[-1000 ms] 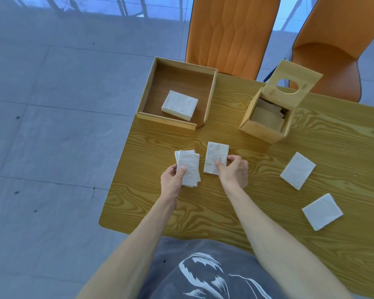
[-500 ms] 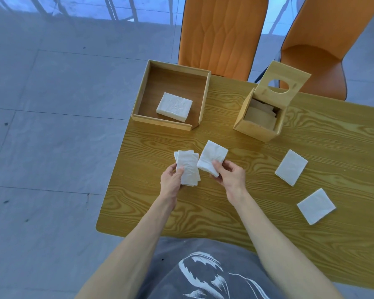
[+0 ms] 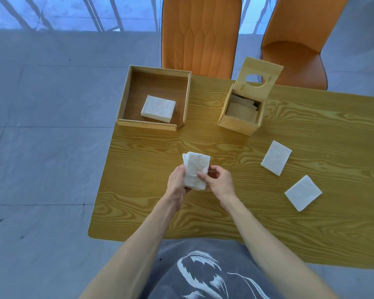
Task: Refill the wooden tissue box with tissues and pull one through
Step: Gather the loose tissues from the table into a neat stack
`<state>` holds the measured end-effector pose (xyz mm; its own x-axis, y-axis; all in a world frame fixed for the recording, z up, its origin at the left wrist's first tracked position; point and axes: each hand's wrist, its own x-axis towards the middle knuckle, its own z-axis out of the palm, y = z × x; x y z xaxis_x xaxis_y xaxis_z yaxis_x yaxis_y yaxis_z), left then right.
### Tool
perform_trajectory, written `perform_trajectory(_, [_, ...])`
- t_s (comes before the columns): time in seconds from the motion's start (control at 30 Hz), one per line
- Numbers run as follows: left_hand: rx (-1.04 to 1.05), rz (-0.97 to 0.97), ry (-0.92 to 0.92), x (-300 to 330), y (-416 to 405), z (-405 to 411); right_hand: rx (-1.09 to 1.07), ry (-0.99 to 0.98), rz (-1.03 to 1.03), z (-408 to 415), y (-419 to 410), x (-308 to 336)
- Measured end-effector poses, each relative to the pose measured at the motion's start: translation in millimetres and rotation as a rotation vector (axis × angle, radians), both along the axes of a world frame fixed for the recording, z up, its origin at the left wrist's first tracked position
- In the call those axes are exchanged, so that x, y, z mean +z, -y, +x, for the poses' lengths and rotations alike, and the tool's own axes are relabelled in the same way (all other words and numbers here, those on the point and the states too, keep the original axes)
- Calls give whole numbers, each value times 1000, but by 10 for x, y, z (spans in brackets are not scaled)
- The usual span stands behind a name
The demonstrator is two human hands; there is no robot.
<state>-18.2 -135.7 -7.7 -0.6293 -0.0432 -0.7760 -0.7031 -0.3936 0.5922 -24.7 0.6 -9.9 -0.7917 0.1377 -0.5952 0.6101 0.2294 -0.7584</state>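
Note:
A small stack of white folded tissues [image 3: 195,167] is held above the table's near-left part. My left hand [image 3: 177,180] grips its left edge and my right hand [image 3: 218,181] pinches its lower right side. The wooden tissue box [image 3: 238,123] stands at the back with its lid [image 3: 257,75] tipped up, a round hole in the lid, and several tissues inside. Two single folded tissues [image 3: 276,157] [image 3: 303,192] lie on the table to the right.
An open wooden tray [image 3: 187,98] at the table's back-left corner holds a wad of white tissues [image 3: 158,108]. Two orange chairs [image 3: 200,35] [image 3: 298,39] stand behind the wooden table [image 3: 268,229]. The table's left edge drops to a grey tiled floor.
My right hand lifted a single tissue from the table and brought it left onto the stack in my left hand. Both hands now hold the one stack.

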Motion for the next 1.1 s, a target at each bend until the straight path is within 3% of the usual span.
perform_trajectory(0.1, [-43, 6, 6, 2, -128, 15, 54, -60, 128, 55, -108, -2])
perform_trajectory(0.2, [-90, 6, -6, 13, -288, 9, 137, -61, 80, 91, -218, 6])
perform_trajectory(0.4, [-176, -92, -27, 58, -722, -23, 75, -40, 37, 92, -503, 55])
perform_trajectory(0.53, [-209, -125, -30, 33, -934, -77, 75, -56, 133, 54, -764, 48])
perform_trajectory(0.73, [-210, -185, 5, -50, -1164, -225, -161, -50, 418, -155, -1333, 114])
perform_trajectory(0.9, [-194, -207, 19, -68, -1321, -311, -424, 17, 448, -359, -1780, 90])
perform_trajectory(1.1, [-184, -241, 21, -78, -1399, -325, -328, 169, 563, -413, -1915, -26])
